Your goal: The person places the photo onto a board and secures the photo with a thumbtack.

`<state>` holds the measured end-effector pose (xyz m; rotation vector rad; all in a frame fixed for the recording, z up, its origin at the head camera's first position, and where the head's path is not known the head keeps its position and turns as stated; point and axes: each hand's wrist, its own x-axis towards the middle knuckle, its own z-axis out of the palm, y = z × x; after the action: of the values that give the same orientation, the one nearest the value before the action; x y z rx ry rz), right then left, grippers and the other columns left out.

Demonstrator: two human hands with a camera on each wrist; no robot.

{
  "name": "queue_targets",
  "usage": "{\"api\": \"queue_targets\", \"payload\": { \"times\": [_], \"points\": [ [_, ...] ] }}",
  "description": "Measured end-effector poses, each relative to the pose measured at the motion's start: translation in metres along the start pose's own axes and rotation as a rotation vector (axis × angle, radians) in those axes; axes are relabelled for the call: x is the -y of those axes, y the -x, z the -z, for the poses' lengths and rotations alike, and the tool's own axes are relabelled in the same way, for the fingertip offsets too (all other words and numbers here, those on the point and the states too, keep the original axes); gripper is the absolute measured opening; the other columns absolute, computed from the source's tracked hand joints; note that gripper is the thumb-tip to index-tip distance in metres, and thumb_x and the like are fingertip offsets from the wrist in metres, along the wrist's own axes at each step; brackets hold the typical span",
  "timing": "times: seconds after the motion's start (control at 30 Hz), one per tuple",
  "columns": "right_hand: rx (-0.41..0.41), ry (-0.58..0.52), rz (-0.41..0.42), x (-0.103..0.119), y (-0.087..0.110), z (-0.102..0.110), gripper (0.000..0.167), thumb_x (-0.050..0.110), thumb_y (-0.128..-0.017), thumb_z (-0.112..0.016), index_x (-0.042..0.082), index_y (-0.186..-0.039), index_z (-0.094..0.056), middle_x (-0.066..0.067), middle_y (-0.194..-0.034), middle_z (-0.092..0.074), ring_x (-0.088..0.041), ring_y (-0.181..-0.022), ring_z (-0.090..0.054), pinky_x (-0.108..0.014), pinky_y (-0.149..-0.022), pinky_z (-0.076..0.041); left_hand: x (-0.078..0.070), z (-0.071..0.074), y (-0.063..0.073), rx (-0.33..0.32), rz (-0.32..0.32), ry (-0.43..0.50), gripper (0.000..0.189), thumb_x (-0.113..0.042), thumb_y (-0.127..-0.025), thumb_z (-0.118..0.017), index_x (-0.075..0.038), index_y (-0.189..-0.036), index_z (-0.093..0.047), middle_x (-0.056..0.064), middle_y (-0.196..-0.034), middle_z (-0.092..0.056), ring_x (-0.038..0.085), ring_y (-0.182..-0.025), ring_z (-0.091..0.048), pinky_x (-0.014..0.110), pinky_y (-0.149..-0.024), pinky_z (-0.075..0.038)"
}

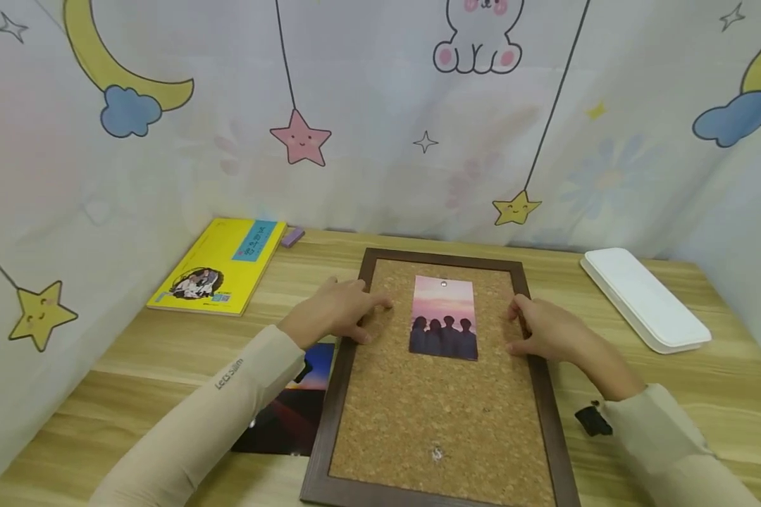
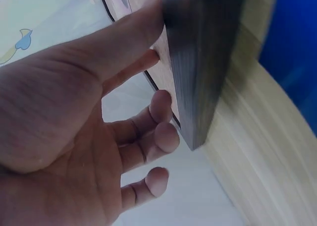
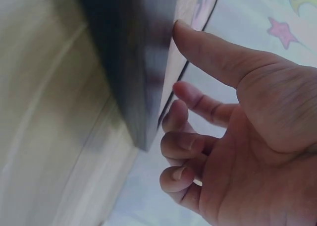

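Observation:
A cork board (image 1: 387,415) with a dark brown frame lies on the table in the head view. Pinned to its upper part is a photo (image 1: 444,317) of several silhouettes under a pink sky, with a pushpin (image 1: 444,284) at its top edge. Over the board's left side rests my left hand (image 1: 336,310), fingers loosely bent and holding nothing; in the left wrist view its thumb (image 2: 133,30) meets the frame. On the opposite side, my right hand (image 1: 548,327) reaches over the frame with relaxed fingers, its thumb (image 3: 198,40) at the frame's inner edge.
Dark and blue pictures (image 1: 282,422) lie left of the board, partly under my left forearm. Farther back are a yellow book (image 1: 222,253) and a purple eraser (image 1: 293,236). A white case (image 1: 647,299) and a small black object (image 1: 592,420) lie right. Clear pins (image 1: 437,454) sit low on the cork.

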<state>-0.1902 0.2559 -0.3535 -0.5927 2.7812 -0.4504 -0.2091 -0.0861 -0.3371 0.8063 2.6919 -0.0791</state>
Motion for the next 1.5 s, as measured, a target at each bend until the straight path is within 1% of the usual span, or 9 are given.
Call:
{"api": "queue_targets", "payload": {
  "times": [0.1,0.17,0.33,0.53,0.67,0.9,1.2,1.33,1.5],
  "points": [
    [-0.015,0.007,-0.037,-0.008,0.012,0.000,0.055,0.031,-0.083,-0.083,0.000,-0.117,-0.053,-0.009,-0.090,-0.054,-0.021,-0.076,-0.051,-0.037,-0.064,-0.043,0.007,-0.004,0.012,-0.024,-0.021,0.019,0.068,-0.044,-0.087,-0.076,-0.029,-0.147,-0.047,0.015,-0.139,-0.054,0.034,-0.129,-0.051,0.064,-0.109,-0.029],
    [-0.020,0.002,-0.049,-0.013,0.021,0.001,0.056,0.035,-0.083,-0.082,0.001,-0.117,-0.054,-0.010,-0.091,-0.056,-0.021,-0.076,-0.052,-0.037,-0.063,-0.044,0.014,-0.007,0.020,-0.050,-0.036,0.039,0.072,-0.047,-0.086,-0.076,-0.028,-0.149,-0.046,0.018,-0.138,-0.053,0.035,-0.121,-0.056,0.062,-0.105,-0.036],
    [-0.029,-0.006,-0.004,-0.032,0.045,-0.001,0.045,0.033,-0.086,-0.079,0.002,-0.111,-0.058,-0.007,-0.089,-0.062,-0.017,-0.073,-0.057,-0.037,-0.062,-0.047,0.040,-0.024,0.046,-0.124,-0.048,0.063,0.069,-0.048,-0.084,-0.077,-0.018,-0.142,-0.053,0.013,-0.116,-0.060,0.021,-0.078,-0.059,0.042,-0.072,-0.051],
    [-0.012,-0.088,0.002,-0.057,0.079,-0.013,0.017,0.020,-0.094,-0.070,0.009,-0.103,-0.062,0.004,-0.082,-0.061,-0.007,-0.071,-0.055,-0.029,-0.059,-0.046,0.067,-0.042,0.090,-0.027,0.051,0.207,0.056,-0.044,-0.082,-0.081,-0.007,-0.118,-0.058,0.008,-0.102,-0.058,0.022,-0.082,-0.055,0.042,-0.076,-0.051],
    [0.012,-0.150,0.024,-0.069,0.093,-0.016,0.012,0.017,-0.096,-0.067,0.007,-0.101,-0.063,0.005,-0.081,-0.061,-0.002,-0.070,-0.054,-0.026,-0.058,-0.047,0.075,-0.049,0.107,0.004,0.080,0.273,0.056,-0.042,-0.076,-0.086,-0.008,-0.106,-0.053,0.008,-0.100,-0.054,0.024,-0.086,-0.054,0.042,-0.078,-0.050],
    [0.027,-0.173,0.180,-0.081,0.099,-0.017,0.012,0.016,-0.095,-0.069,0.007,-0.102,-0.064,0.008,-0.087,-0.062,0.001,-0.075,-0.055,-0.025,-0.061,-0.049,0.092,-0.057,0.115,-0.027,0.044,0.337,0.048,-0.027,-0.075,-0.089,-0.010,-0.092,-0.047,0.002,-0.082,-0.045,0.016,-0.076,-0.044,0.030,-0.068,-0.038],
    [-0.044,-0.221,0.405,-0.098,0.103,-0.026,0.019,0.006,-0.089,-0.075,0.016,-0.095,-0.060,0.017,-0.083,-0.057,0.003,-0.070,-0.053,-0.021,-0.054,-0.047,0.105,-0.054,0.119,-0.016,-0.103,0.528,0.035,-0.014,-0.082,-0.083,-0.010,-0.089,-0.048,-0.003,-0.076,-0.044,0.012,-0.071,-0.044,0.026,-0.062,-0.038],
    [-0.104,-0.200,0.429,-0.099,0.102,-0.030,0.020,0.005,-0.088,-0.075,0.018,-0.092,-0.060,0.019,-0.080,-0.055,0.005,-0.067,-0.051,-0.020,-0.053,-0.045,0.111,-0.050,0.120,-0.015,-0.168,0.565,0.028,-0.015,-0.086,-0.079,-0.011,-0.091,-0.052,-0.004,-0.078,-0.048,0.011,-0.073,-0.047,0.026,-0.065,-0.041],
    [-0.079,-0.203,0.413,-0.098,0.103,-0.029,0.023,0.001,-0.090,-0.071,0.021,-0.091,-0.059,0.019,-0.080,-0.055,0.005,-0.068,-0.050,-0.020,-0.052,-0.043,0.118,-0.043,0.119,0.000,-0.214,0.641,0.017,-0.020,-0.091,-0.075,-0.013,-0.100,-0.062,-0.006,-0.072,-0.054,0.009,-0.065,-0.052,0.025,-0.061,-0.045]
  ]
}}
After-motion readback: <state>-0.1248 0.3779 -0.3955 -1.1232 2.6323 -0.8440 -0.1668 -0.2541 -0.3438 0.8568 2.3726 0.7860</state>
